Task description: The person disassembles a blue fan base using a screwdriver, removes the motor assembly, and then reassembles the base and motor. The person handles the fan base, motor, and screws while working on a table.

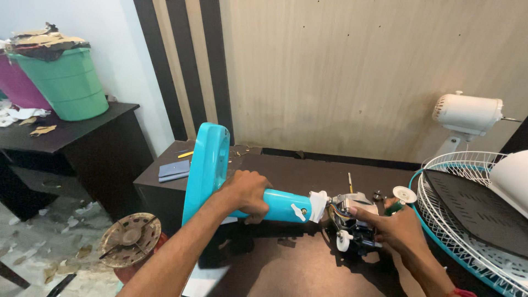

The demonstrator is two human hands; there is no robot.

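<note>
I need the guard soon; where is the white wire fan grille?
In the head view, the white wire fan grille lies at the table's right edge, just right of the right hand and below the white fan motor.

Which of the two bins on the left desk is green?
The green bin, the nearer one, stuffed with cardboard scraps. The purple bin stands behind it, mostly hidden at the picture's left edge.

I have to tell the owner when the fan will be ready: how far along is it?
Done: the motor sits bare, casing off, on the turquoise stand; the wire guard lies aside on the table. In hand: the left hand grips the stand's neck, and the right hand works at the motor. Left: casing, blades and guard are not on.
</note>
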